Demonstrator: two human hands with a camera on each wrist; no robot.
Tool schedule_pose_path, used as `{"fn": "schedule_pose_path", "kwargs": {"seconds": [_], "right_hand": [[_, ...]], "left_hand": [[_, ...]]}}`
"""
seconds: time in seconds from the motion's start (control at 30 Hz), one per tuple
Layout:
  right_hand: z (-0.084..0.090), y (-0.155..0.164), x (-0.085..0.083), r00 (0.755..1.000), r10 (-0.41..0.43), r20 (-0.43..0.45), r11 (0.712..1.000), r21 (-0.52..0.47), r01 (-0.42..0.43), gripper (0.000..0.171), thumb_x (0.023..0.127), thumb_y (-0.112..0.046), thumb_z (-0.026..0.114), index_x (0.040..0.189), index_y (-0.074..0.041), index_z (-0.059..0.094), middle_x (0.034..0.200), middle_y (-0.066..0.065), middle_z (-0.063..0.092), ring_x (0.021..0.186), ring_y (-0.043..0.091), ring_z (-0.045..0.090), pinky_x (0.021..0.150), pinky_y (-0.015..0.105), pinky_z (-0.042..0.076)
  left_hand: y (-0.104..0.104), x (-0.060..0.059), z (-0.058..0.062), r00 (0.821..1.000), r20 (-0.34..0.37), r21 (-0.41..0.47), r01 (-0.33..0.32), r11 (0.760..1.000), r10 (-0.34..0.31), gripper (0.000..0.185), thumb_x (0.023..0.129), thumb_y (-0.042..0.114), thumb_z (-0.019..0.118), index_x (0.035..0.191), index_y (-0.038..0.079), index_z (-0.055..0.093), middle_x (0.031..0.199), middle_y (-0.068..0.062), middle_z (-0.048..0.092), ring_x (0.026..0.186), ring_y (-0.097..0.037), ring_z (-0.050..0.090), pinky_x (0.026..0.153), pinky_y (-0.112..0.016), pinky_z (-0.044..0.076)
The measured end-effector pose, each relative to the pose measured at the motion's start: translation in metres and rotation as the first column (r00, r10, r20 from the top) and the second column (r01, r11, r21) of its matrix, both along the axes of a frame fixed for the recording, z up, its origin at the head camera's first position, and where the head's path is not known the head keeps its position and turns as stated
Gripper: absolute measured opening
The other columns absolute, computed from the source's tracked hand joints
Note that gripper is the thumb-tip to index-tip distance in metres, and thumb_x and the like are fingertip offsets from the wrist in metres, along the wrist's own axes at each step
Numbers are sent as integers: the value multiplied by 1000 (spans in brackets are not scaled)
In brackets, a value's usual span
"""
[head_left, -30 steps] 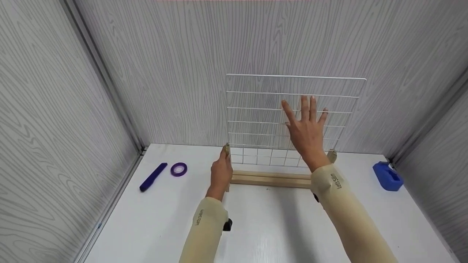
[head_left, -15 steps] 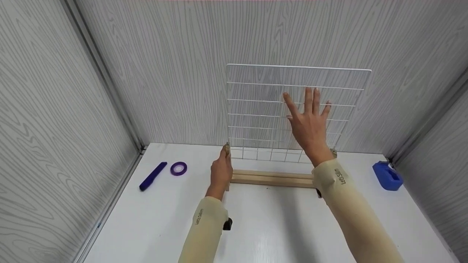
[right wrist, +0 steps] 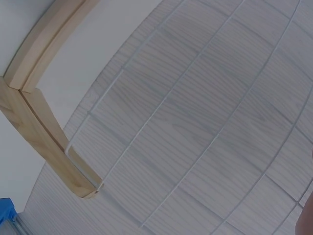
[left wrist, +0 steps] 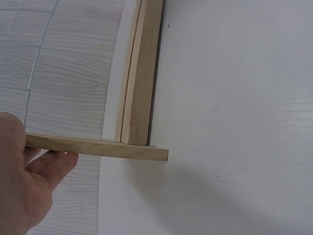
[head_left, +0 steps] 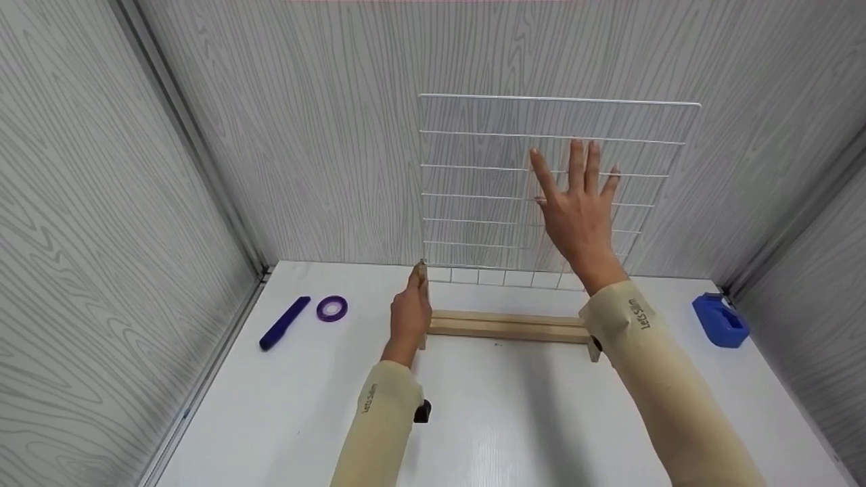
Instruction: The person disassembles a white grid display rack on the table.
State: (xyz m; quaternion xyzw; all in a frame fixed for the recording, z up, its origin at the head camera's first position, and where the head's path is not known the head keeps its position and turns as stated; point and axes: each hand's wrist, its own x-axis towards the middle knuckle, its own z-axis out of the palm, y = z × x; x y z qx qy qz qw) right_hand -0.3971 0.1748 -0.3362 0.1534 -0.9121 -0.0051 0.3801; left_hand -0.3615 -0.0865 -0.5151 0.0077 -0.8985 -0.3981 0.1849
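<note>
A white wire grid panel [head_left: 487, 134] stands upright against the back wall, above a wooden stand [head_left: 507, 327] on the table. My right hand [head_left: 580, 215] lies against the panel's right half with its fingers straight and spread. Only a bit of that hand shows at the right wrist view's edge. My left hand [head_left: 410, 314] grips the stand's left side piece [left wrist: 98, 147], fingers under and around its upper end in the left wrist view. The right side piece [right wrist: 36, 129] has a groove, and the panel's lower corner sits at its far end. The head view mostly hides that piece behind my right arm.
A dark purple, knife-shaped object [head_left: 285, 323] and a purple ring-shaped roll [head_left: 332, 309] lie on the white table [head_left: 487, 412] at the left. A blue tape dispenser-like object [head_left: 720, 320] rests at the right. Grey wood-patterned walls [head_left: 325, 135] enclose the table.
The wire panel has risen in the head view, its top edge higher and wider, and my right hand has moved up with it. My left hand keeps its grip on the stand.
</note>
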Motion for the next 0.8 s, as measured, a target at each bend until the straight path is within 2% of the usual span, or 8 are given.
{"fn": "schedule_pose_path", "kwargs": {"seconds": [0.2,0.37,0.57,0.8], "right_hand": [[6,2,1,1000,17,3,1000,-20,-17,81,101,-29,63,162,-40,11,168,27,8,156,48,7,113,80,16],[10,3,2,1000,6,7,1000,-17,-6,79,102,-30,62,162,-40,11,168,27,8,155,49,7,113,80,16],[19,1,3,1000,12,-1,1000,-19,-12,80,102,-30,62,162,-40,11,168,27,8,156,49,7,113,80,15],[27,-1,4,1000,16,-1,1000,-20,-16,80,102,-32,61,162,-40,9,168,27,8,156,49,6,113,80,15]], "left_hand": [[-1,0,-1,999,-41,-7,7,1000,-7,39,110,19,42,147,4,47,107,-20,75,84,-28,74,75,-45,59],[-2,0,-1,1000,-12,-18,10,1000,-11,39,111,21,41,147,7,47,108,-18,75,88,-28,74,78,-45,60],[-5,2,-3,1000,-5,-20,17,1000,-17,37,111,22,41,144,8,50,102,-17,75,83,-26,72,77,-45,60],[-12,2,-1,1000,-2,-12,30,999,-30,41,111,21,42,150,8,46,110,-20,74,92,-30,73,84,-48,59]]}}
